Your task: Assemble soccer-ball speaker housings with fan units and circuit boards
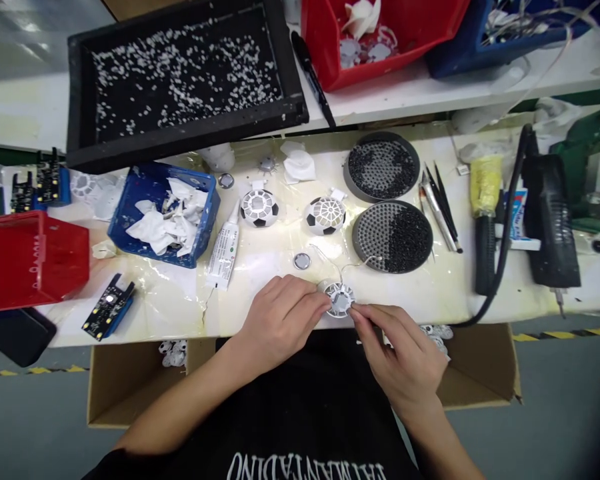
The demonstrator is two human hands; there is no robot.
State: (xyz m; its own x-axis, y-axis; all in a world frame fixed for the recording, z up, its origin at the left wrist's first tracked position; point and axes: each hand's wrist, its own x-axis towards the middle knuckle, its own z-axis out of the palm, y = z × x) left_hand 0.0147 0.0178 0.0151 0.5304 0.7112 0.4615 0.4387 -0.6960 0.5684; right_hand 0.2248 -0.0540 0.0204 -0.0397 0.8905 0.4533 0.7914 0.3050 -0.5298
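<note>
A small round white-and-grey part with thin wires sticking out of its far side is pinched between my two hands near the table's front edge. The fingertips of my left hand press its left rim. On the opposite rim, my right hand has its thumb and forefinger closed. Beyond it lie a small silver disc and two football-patterned domes, one on the left and one on the right. A white glue tube rests left of my left hand.
Two round dishes of black beads sit to the right, with tweezers beside them. A blue bin holds crumpled tissue. A black tray with white bits stands at the back. A black corded tool lies far right.
</note>
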